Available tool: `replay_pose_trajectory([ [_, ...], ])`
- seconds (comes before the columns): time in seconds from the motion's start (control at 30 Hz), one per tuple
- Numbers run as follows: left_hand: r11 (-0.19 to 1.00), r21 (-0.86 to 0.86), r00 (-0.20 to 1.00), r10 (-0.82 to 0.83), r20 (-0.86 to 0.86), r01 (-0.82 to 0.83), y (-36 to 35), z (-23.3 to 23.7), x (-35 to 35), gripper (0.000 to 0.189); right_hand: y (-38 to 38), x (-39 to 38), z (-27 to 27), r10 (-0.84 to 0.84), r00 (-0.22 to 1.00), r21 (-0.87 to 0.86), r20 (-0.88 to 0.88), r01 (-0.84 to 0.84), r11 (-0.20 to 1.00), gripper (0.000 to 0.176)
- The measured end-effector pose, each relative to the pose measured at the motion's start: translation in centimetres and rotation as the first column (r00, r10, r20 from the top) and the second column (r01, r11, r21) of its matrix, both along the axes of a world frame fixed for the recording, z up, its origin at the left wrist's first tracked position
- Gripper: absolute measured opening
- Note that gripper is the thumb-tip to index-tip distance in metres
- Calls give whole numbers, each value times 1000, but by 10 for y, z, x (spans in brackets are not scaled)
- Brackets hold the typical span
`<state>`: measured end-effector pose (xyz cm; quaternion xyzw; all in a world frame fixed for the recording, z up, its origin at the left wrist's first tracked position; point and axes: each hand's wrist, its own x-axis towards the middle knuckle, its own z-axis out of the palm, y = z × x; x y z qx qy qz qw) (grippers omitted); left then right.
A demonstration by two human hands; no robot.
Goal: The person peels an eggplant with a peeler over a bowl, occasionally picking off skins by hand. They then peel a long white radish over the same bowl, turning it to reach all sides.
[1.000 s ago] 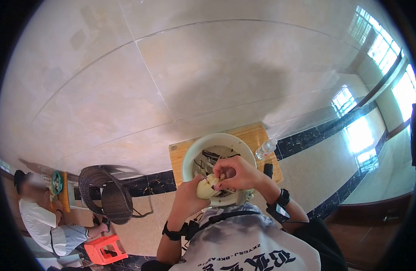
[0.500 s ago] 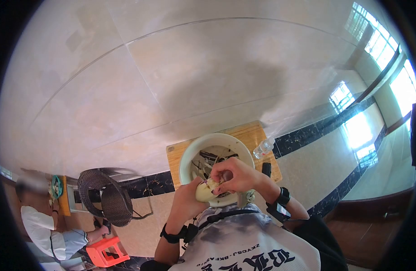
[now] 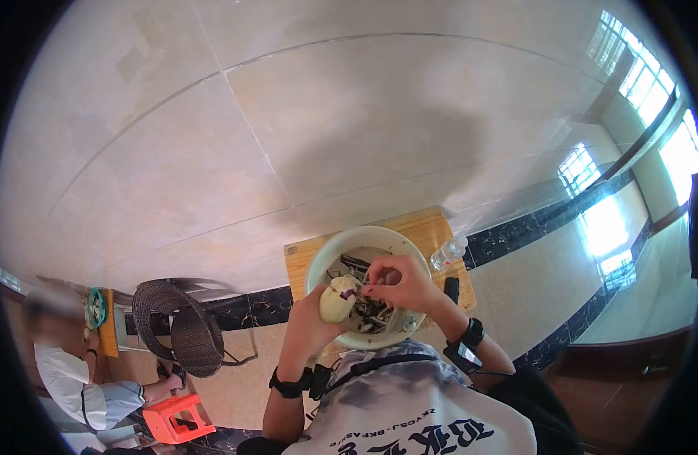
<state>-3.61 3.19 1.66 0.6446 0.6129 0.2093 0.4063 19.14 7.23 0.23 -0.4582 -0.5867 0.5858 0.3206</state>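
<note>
One pale, half-peeled vegetable (image 3: 335, 303) is held right over the big bowl (image 3: 362, 232), likely so the dark scraps drop inside. The left hand (image 3: 311, 324) wraps it from below to keep it steady. The right hand (image 3: 399, 287) pinches at its purple skin. The bowl sits on a wooden counter (image 3: 427, 227).

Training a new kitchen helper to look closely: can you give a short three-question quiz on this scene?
1. The pale, partly peeled vegetable is held: A over the round pale bowl; B over a red stool; C on a wicker chair.
2. True or false: the clear plastic water bottle stands inside the bowl.
3. Which hand grips the vegetable?
Key: 1 A; 2 false; 3 the left hand.
</note>
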Motion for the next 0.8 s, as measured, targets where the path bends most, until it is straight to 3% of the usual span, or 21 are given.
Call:
replay_pose_trajectory([
  [0.17, 1000, -6, 999, -24, 45, 24, 2, -26, -12, 56, 2, 6, -53, -87, 968, 49, 235, 78, 996, 15],
  [0.27, 1000, -27, 996, -9, 83, 11, 0, -38, -16, 57, 3, 8, -99, -146, 942, 391, 301, 18, 920, 16],
  [0.37, 1000, -10, 999, -17, 45, 17, -1, -34, -16, 56, 2, 3, -86, -151, 954, 282, 259, 75, 956, 16],
  [0.47, 1000, -5, 1000, 2, -30, -2, -2, -34, -13, 56, 7, -2, -45, -73, 963, 7, 261, 74, 997, 17],
  [0.57, 998, 50, 994, 30, -102, -25, -5, -42, -10, 57, 8, -7, -42, -239, 948, -115, -210, 219, 969, 20],
  [0.67, 998, 41, 987, 61, -149, -55, -7, -49, -5, 57, 10, -1, -15, -342, 847, -139, -408, 313, 940, 20],
  [0.77, 995, 47, 990, 89, -105, -85, -9, -55, 0, 56, 13, -2, -9, -367, 551, -301, -750, 210, 930, 16],
  [0.8, 996, 47, 990, 85, -113, -80, -9, -57, 2, 56, 12, -5, -5, -396, 515, -343, -760, 200, 918, 15],
])
